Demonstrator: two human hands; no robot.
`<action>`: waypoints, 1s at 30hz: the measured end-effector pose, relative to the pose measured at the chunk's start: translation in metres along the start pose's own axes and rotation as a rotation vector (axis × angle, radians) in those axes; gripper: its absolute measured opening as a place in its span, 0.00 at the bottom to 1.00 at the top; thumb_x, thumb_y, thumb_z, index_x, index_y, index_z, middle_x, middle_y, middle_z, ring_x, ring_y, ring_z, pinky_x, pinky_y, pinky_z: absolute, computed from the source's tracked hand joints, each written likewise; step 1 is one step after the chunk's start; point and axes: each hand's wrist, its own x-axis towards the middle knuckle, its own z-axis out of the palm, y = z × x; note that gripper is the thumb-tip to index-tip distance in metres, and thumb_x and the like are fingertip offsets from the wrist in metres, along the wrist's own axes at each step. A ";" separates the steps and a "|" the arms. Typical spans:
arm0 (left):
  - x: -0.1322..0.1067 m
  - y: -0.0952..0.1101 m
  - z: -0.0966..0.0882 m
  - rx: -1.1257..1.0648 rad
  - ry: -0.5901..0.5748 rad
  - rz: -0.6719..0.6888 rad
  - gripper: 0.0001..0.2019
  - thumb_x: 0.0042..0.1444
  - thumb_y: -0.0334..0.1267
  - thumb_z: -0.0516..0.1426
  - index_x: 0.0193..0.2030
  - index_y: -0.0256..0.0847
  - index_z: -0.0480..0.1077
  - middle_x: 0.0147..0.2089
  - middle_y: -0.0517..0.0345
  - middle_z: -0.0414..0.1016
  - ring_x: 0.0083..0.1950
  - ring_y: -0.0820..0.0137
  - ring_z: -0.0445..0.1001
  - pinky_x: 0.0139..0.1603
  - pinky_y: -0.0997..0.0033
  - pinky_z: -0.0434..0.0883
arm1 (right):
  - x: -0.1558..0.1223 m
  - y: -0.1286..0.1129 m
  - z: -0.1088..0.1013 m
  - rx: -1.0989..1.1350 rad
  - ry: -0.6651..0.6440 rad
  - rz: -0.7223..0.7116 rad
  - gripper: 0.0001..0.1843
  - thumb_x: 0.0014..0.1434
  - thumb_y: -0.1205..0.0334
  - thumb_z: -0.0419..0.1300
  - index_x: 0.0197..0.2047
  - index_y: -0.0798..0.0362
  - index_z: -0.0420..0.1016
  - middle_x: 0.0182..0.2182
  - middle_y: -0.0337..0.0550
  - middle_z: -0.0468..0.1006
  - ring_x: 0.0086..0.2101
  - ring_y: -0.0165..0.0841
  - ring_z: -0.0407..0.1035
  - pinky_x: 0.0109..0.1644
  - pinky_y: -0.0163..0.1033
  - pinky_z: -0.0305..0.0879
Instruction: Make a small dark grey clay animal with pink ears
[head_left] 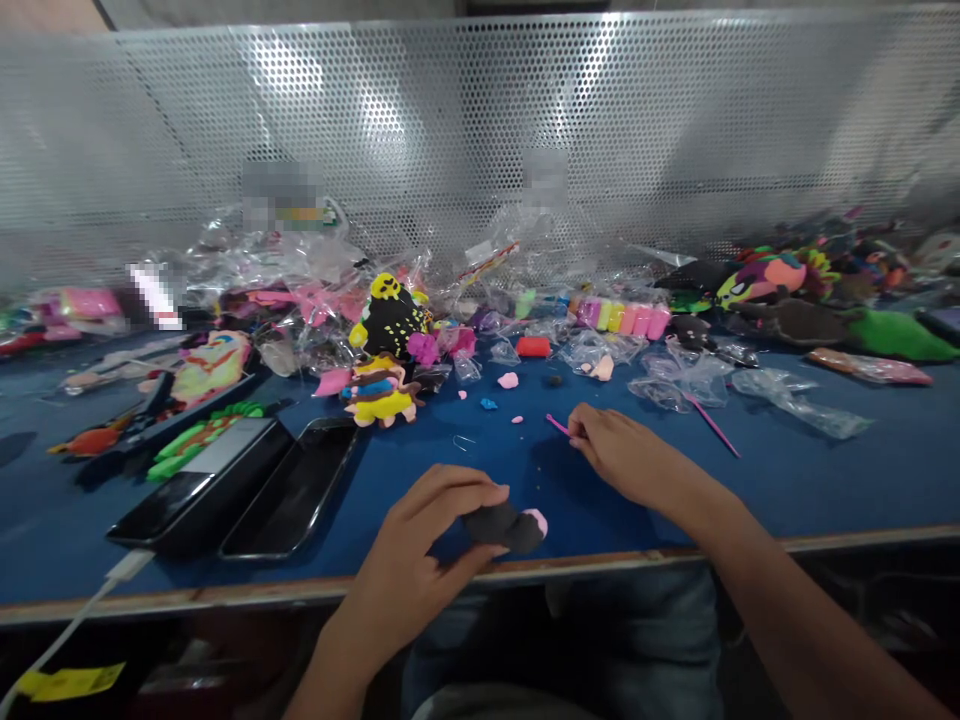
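Note:
Near the table's front edge, my left hand (412,545) grips a dark grey clay figure (501,527) between thumb and fingers. A pale pink clay piece (537,520) sits on the figure's right end. To the right and farther in, my right hand (619,450) pinches a thin pink modelling tool (556,424), its tip pointing left over the blue tabletop. Small pink clay lumps (508,381) and a blue clay bit (489,404) lie just beyond the hands. A bent wire (464,442) rests left of them.
Two phones, one black and flat (296,490), lie at left beside a cable (127,567). A yellow-and-black clay figure (390,325), plastic bags (682,375), coloured clay packs (622,317) and another pink tool (712,425) spread across the table. A perforated metal panel (450,120) stands behind.

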 end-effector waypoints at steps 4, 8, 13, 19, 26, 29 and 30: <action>0.002 0.007 0.007 -0.010 0.153 0.004 0.20 0.54 0.29 0.64 0.54 0.50 0.73 0.47 0.56 0.75 0.46 0.69 0.75 0.47 0.73 0.72 | -0.012 -0.023 -0.012 0.164 0.417 -0.133 0.12 0.60 0.75 0.52 0.42 0.52 0.70 0.39 0.47 0.75 0.41 0.41 0.69 0.47 0.46 0.63; 0.012 0.014 0.013 -0.217 0.341 -0.132 0.16 0.53 0.30 0.65 0.48 0.49 0.76 0.48 0.56 0.74 0.47 0.68 0.74 0.48 0.73 0.71 | -0.025 -0.049 -0.025 0.566 0.558 -0.250 0.13 0.58 0.73 0.55 0.46 0.50 0.68 0.35 0.40 0.74 0.37 0.33 0.69 0.43 0.38 0.66; 0.053 0.020 0.013 -0.833 0.416 -0.298 0.10 0.55 0.38 0.65 0.45 0.44 0.77 0.41 0.55 0.76 0.39 0.70 0.74 0.42 0.72 0.72 | -0.005 -0.049 -0.036 0.618 0.385 -0.210 0.13 0.60 0.67 0.58 0.49 0.50 0.69 0.38 0.41 0.76 0.37 0.31 0.71 0.42 0.36 0.67; 0.113 0.017 -0.001 -1.506 0.196 -0.483 0.11 0.64 0.37 0.51 0.44 0.39 0.73 0.37 0.55 0.73 0.31 0.72 0.70 0.32 0.70 0.70 | 0.053 -0.022 -0.042 -0.037 -0.320 0.113 0.16 0.64 0.54 0.57 0.49 0.56 0.75 0.45 0.55 0.80 0.47 0.46 0.74 0.48 0.44 0.66; 0.117 0.016 -0.003 -1.703 0.040 -0.454 0.10 0.62 0.38 0.51 0.43 0.38 0.72 0.35 0.56 0.68 0.30 0.72 0.66 0.31 0.70 0.68 | 0.060 -0.013 -0.021 -0.038 -0.414 0.073 0.14 0.65 0.62 0.55 0.45 0.61 0.79 0.45 0.59 0.81 0.48 0.46 0.75 0.46 0.39 0.64; 0.102 0.015 0.002 -1.625 0.053 -0.469 0.07 0.60 0.35 0.53 0.41 0.40 0.72 0.36 0.57 0.69 0.30 0.73 0.67 0.32 0.70 0.68 | 0.051 -0.011 -0.022 0.015 -0.383 0.037 0.12 0.62 0.64 0.56 0.42 0.59 0.79 0.41 0.54 0.82 0.43 0.43 0.76 0.41 0.37 0.63; 0.096 0.015 0.004 -1.584 0.067 -0.481 0.07 0.61 0.35 0.53 0.42 0.40 0.72 0.37 0.56 0.69 0.31 0.73 0.68 0.32 0.70 0.69 | 0.049 -0.009 -0.022 0.033 -0.370 0.035 0.11 0.60 0.65 0.56 0.40 0.58 0.79 0.39 0.53 0.83 0.41 0.42 0.76 0.39 0.36 0.63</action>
